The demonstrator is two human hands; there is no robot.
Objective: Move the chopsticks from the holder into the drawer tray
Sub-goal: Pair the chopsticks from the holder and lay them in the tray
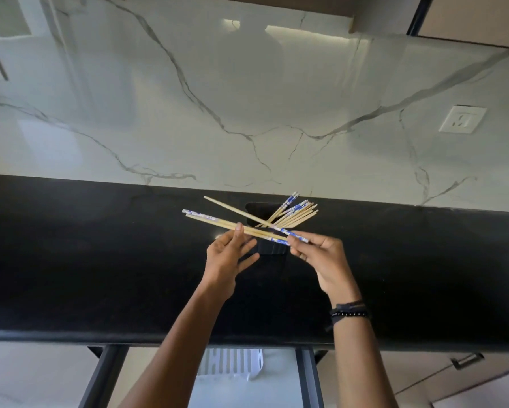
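Hands [318, 254] around blue-tipped (wooden) chopsticks [247, 229]

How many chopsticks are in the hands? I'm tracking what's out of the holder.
3 chopsticks, held across both hands, left hand and right hand; another could hide behind them.

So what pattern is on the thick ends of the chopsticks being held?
Blue and white print on the chopsticks; the rest is plain pale wood. Head view.

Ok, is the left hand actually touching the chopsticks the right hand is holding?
Touching. The head view shows the left hand with its fingertips against the pulled-out chopsticks, whose blue-patterned ends the right hand pinches.
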